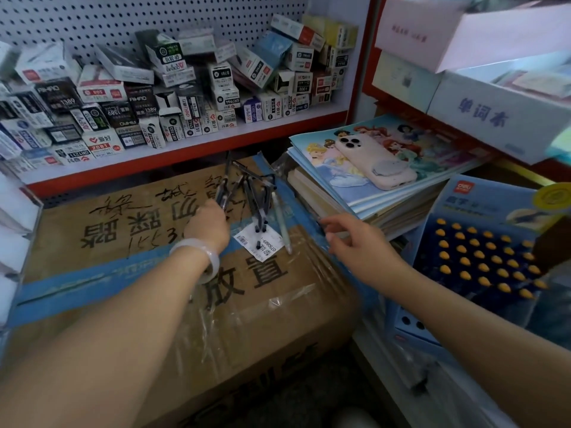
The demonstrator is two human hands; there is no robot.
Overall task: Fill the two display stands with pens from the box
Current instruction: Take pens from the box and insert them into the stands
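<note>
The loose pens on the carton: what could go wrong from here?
1. The left hand grips several dark pens at once; one may slip out.
2. The pale pen lies near the carton edge and may roll off.
3. The right hand reaches near the phone on the sloping books.

Two bare forearms reach forward, hands apart.

The left hand [207, 225] lies farther out, back up, fingers curled down round a bunch of dark pens [227, 193]. The right hand [350, 239] hovers to its right, fingers loosely spread, holding nothing.
</note>
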